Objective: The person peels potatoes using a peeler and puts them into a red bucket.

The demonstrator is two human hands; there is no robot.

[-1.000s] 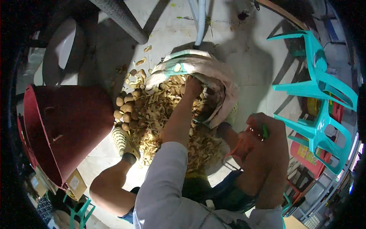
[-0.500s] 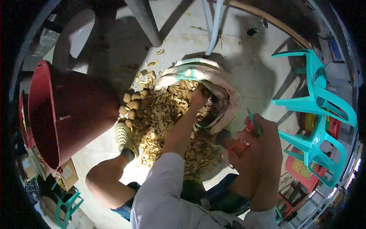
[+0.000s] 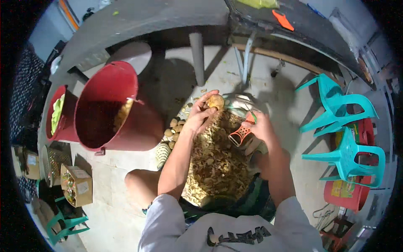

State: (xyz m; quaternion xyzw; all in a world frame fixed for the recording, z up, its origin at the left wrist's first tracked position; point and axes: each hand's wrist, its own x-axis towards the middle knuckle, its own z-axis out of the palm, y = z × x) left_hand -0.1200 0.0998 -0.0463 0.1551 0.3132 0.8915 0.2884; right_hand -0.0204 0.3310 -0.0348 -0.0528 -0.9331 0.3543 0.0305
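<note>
In front of my chest, the fingers of my left hand are wrapped round a roundish, yellow-brown potato. To its right, my right hand grips an orange peeler, its head pointing down and left. A small green-handled knife is held in that same hand, blade pointing up. Below both hands spreads a heap of peelings between my legs. Behind the heap lies a whitish sack, partly hidden by my hands. Several unpeeled potatoes rest on the floor beside my left forearm.
A large red bin at the left holds some pale yellow pieces. A smaller red bin and a cardboard box stand beyond it. Teal plastic chairs are at the right. A dark table spans the far side.
My left hand has come out of the sack's mouth and up, now with a potato. My right hand has shifted left with the peeler and knife. The view has tilted up, bringing the table in.
</note>
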